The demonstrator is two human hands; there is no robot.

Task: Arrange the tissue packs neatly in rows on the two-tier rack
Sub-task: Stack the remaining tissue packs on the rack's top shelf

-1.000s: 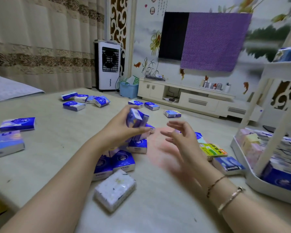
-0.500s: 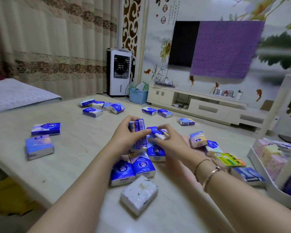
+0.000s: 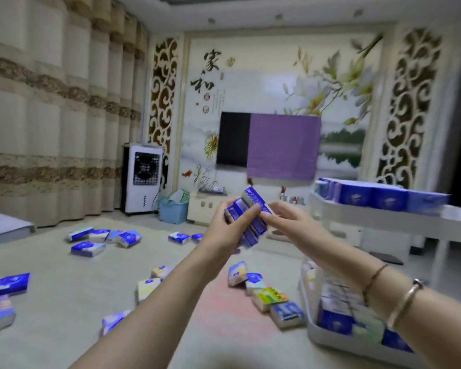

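Note:
My left hand [image 3: 228,230] grips a bundle of blue tissue packs [image 3: 252,219], lifted well above the table. My right hand [image 3: 290,222] touches the bundle's right side with curled fingers and holds the top pack. The white two-tier rack [image 3: 378,215] stands at the right; a row of blue packs [image 3: 378,197] lines its upper tier, and mixed packs [image 3: 341,302] fill its lower tray. More packs lie loose on the table: a blue group [image 3: 101,239] at the far left and a mixed cluster [image 3: 266,294] beside the rack.
The beige table [image 3: 64,288] runs to its left edge, where two blue packs [image 3: 3,296] lie. A white air cooler [image 3: 143,179], a blue basket [image 3: 173,211] and a TV cabinet stand behind. Curtains cover the left wall.
Both hands rose from the table with the gathered blue packs. The view tilted up and to the right, so the rack's upper tier came into sight.

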